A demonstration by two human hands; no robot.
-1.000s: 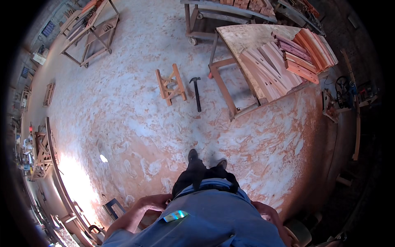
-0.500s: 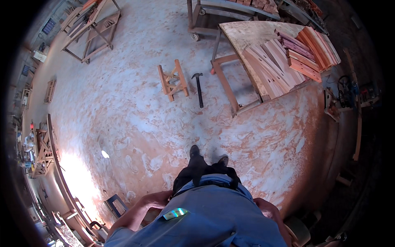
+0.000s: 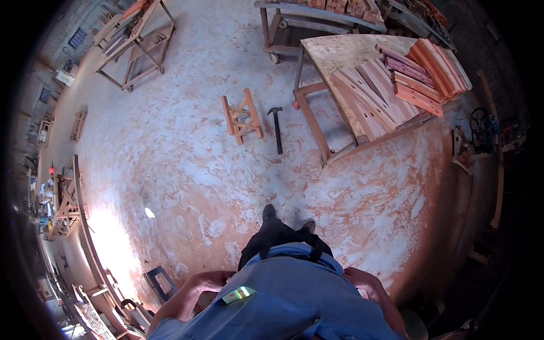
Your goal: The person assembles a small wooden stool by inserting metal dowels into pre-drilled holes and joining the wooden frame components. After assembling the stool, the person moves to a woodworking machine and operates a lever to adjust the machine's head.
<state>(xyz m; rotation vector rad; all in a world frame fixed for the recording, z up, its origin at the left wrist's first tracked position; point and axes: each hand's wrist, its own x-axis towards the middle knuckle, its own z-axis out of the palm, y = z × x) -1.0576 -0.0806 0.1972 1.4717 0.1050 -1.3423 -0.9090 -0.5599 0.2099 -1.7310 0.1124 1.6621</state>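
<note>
Both my arms hang at my sides, beside the blue shirt. My left hand is at my left hip, its fingers mostly hidden at the shirt's edge. At my right hip is my right hand, its fingers also out of sight. Whether either holds anything cannot be seen. On the floor ahead, out of reach of both hands, a small wooden frame with crossed braces stands beside a claw hammer with a dark handle.
A table at the right carries several stacked wooden strips. Behind it is a wheeled cart with wood blocks. Another rack stands far left. A dark framed object lies near my left arm. Dust covers the floor.
The view has tilted slightly, so the floor things sit a little lower in it. My right forearm has shifted a little and shows more. The frame and hammer lie as before.
</note>
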